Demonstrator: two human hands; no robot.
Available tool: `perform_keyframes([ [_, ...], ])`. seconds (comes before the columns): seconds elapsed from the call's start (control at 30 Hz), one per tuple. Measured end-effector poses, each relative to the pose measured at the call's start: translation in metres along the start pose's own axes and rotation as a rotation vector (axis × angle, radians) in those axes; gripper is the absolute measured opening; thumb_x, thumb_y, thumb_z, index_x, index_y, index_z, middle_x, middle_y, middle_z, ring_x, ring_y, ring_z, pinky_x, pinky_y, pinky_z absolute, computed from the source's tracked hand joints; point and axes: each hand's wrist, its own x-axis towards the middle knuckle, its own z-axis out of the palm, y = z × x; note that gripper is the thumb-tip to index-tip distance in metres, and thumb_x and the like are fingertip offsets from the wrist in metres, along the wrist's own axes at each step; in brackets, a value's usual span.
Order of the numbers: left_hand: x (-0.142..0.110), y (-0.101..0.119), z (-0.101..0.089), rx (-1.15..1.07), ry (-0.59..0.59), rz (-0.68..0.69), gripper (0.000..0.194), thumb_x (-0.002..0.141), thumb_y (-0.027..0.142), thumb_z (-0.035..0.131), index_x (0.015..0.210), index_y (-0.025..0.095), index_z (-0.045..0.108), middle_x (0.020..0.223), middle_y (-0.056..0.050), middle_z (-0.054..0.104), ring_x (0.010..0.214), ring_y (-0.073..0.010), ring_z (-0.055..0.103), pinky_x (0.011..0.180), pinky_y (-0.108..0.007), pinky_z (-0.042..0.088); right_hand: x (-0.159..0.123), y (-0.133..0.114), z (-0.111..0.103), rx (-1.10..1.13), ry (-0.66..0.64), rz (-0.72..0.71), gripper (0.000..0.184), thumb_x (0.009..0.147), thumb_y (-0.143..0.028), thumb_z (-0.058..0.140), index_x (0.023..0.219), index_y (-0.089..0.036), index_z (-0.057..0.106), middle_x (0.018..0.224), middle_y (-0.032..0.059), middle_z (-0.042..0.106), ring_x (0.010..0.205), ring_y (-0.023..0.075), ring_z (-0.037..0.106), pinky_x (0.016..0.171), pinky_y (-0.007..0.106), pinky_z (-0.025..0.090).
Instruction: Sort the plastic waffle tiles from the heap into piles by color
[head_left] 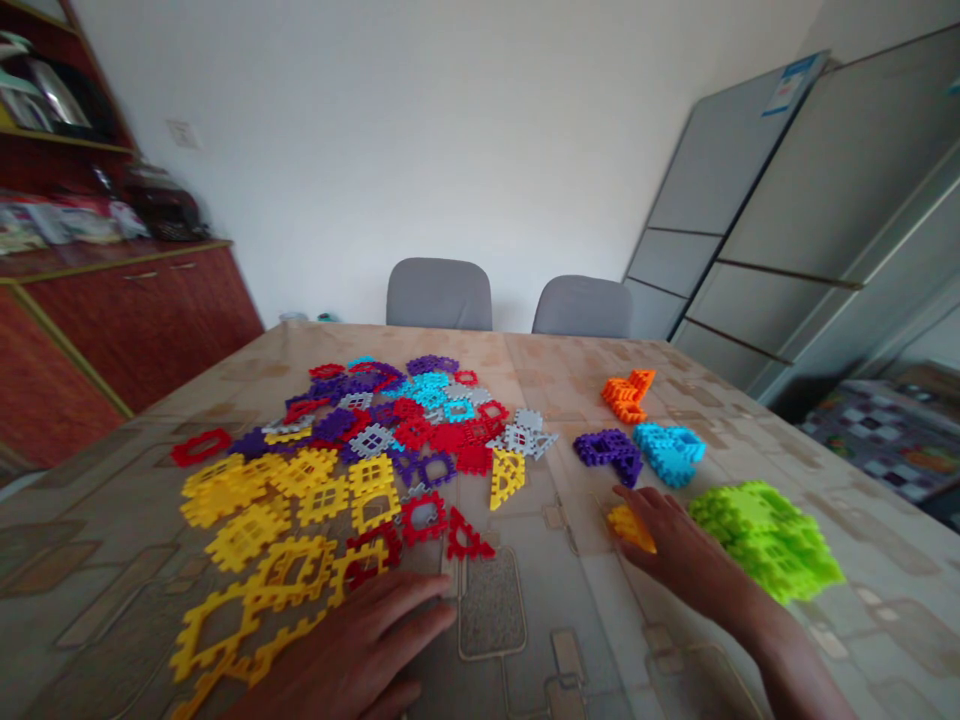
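Observation:
My right hand (656, 525) is at the right of the table, its fingers closed over a yellow building piece (628, 526) with toothed edges, partly hidden by the hand. Close by lie a purple stack (606, 447), a blue stack (670, 452) and a large lime-green stack (769, 535) of similar pieces. My left hand (367, 645) rests with fingers stretched out at the near edge of a loose heap, holding nothing. Yellow interlocking pieces (247, 535) lie beside and partly under it. A red triangular piece (468, 537) is just beyond its fingertips.
Red, purple, blue and grey pieces spread behind the yellow ones. An orange stack (626, 395) sits farther back on the patterned table (525, 365). Two grey chairs (439, 293) stand at the far edge. A red-brown cabinet (135, 320) is at left, a grey refrigerator (750, 220) at right.

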Motion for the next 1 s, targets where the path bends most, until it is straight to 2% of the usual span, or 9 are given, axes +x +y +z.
perform_keyframes([
  [0.13,0.001,0.0,0.0,-0.007,0.016,0.013,0.063,0.09,0.017,0.063,0.146,0.043,0.047,0.148,0.006,0.056,0.129,-0.0234,0.059,0.11,-0.034,0.048,-0.001,0.004,-0.004,0.042,-0.019,0.051,0.059,0.09,-0.037,0.055,0.145,-0.017,0.051,0.14,0.0195,0.059,0.132,0.0364,0.054,0.111,0.056,0.041],
  [0.33,-0.001,0.001,0.0,0.041,-0.023,0.02,0.062,0.089,0.016,0.063,0.144,0.041,0.05,0.15,0.004,0.055,0.13,-0.0256,0.058,0.11,-0.037,0.048,-0.009,0.011,-0.018,0.136,-0.12,-0.028,0.074,0.08,-0.032,0.062,0.151,-0.02,0.043,0.154,0.0161,0.046,0.143,0.034,0.042,0.118,0.055,0.033],
  [0.47,-0.001,0.001,-0.001,0.054,-0.018,0.028,0.061,0.09,0.016,0.064,0.144,0.041,0.05,0.149,0.004,0.055,0.13,-0.0256,0.058,0.11,-0.037,0.048,-0.013,0.019,-0.03,0.183,-0.162,-0.092,0.073,0.081,-0.025,0.057,0.153,-0.022,0.042,0.159,0.012,0.041,0.147,0.031,0.036,0.119,0.054,0.03],
  [0.6,0.001,0.0,-0.002,0.038,-0.003,0.032,0.062,0.089,0.017,0.065,0.145,0.041,0.049,0.148,0.004,0.056,0.13,-0.0261,0.059,0.111,-0.038,0.047,-0.006,0.027,-0.033,0.192,-0.214,-0.146,0.072,0.078,-0.018,0.055,0.15,-0.024,0.047,0.157,0.0097,0.044,0.147,0.0307,0.036,0.12,0.055,0.028],
  [0.73,0.002,0.0,-0.001,0.022,-0.008,0.021,0.063,0.089,0.017,0.065,0.145,0.041,0.049,0.147,0.003,0.057,0.129,-0.0261,0.059,0.11,-0.038,0.048,0.006,0.032,-0.031,0.146,-0.265,-0.146,0.073,0.072,-0.012,0.055,0.145,-0.022,0.053,0.154,0.0123,0.049,0.145,0.0321,0.04,0.119,0.056,0.029],
  [0.87,0.001,0.0,-0.001,0.008,-0.01,0.031,0.063,0.09,0.019,0.065,0.146,0.042,0.047,0.147,0.003,0.057,0.129,-0.0254,0.059,0.11,-0.036,0.048,0.013,0.028,-0.033,0.171,-0.266,-0.211,0.071,0.07,-0.012,0.057,0.14,-0.025,0.058,0.148,0.0114,0.055,0.14,0.0317,0.046,0.117,0.054,0.033],
  [1.0,0.001,-0.001,-0.001,0.019,0.004,0.033,0.063,0.09,0.02,0.065,0.146,0.042,0.047,0.147,0.003,0.057,0.128,-0.0256,0.06,0.11,-0.036,0.048,0.016,0.02,-0.037,0.163,-0.277,-0.241,0.068,0.069,-0.01,0.057,0.137,-0.02,0.06,0.145,0.0142,0.057,0.137,0.0319,0.048,0.116,0.053,0.034],
])
